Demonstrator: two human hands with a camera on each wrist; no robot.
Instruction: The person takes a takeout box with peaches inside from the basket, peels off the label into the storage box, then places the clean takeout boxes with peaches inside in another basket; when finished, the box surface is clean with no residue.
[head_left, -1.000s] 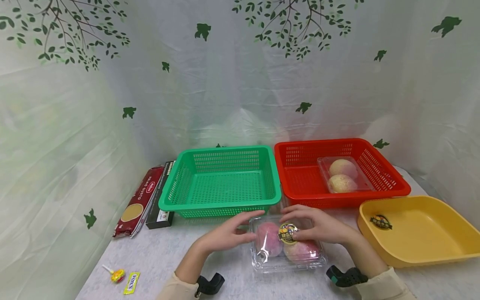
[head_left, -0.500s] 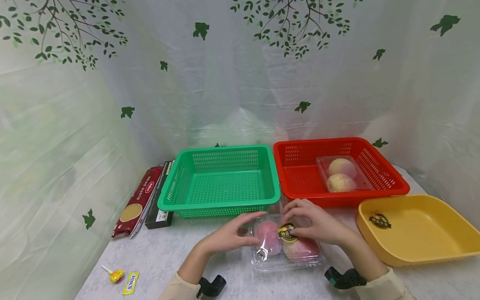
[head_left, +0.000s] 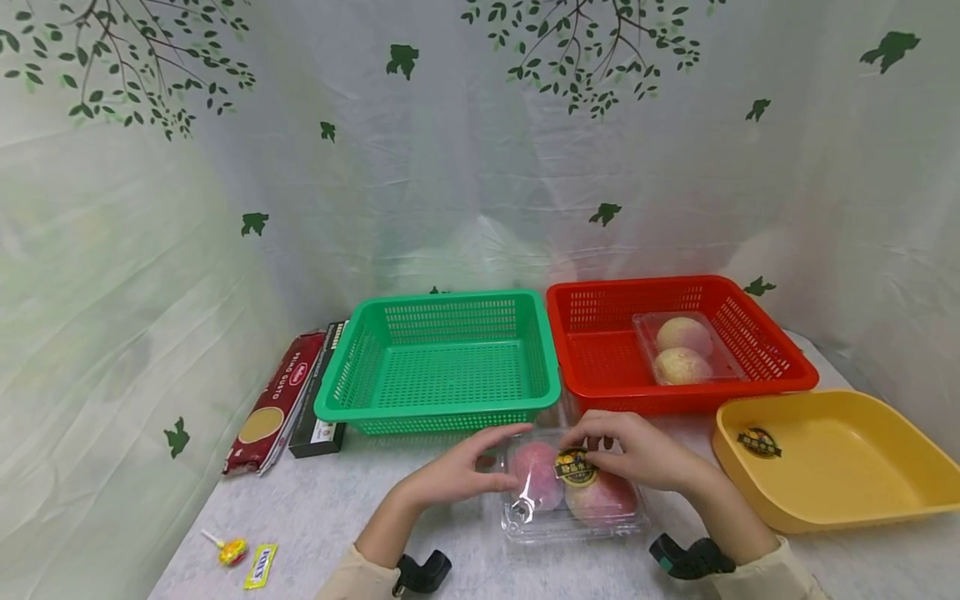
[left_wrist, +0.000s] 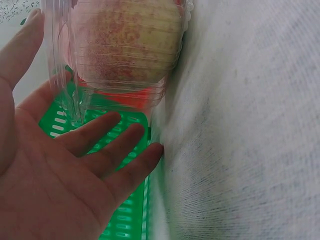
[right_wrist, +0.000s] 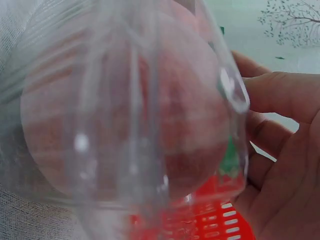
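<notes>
The counter [head_left: 465, 537] bears a clear fruit container [head_left: 555, 530] at lower centre of the frame. The left hand [head_left: 461, 475] spreads at its left edge; only the left wrist view shows splayed, straight lower fingers. The right hand [head_left: 637, 450] has just bunched tighter over the sticker [head_left: 575, 469], probably working its edge; whether it pinches, I cannot tell

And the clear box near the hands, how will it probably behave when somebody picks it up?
The clear box looks thin-walled and ridged, so it may flex if squeezed. Its shiny plastic could feel slippery. The round peaches inside might shift if it tilts.
</notes>
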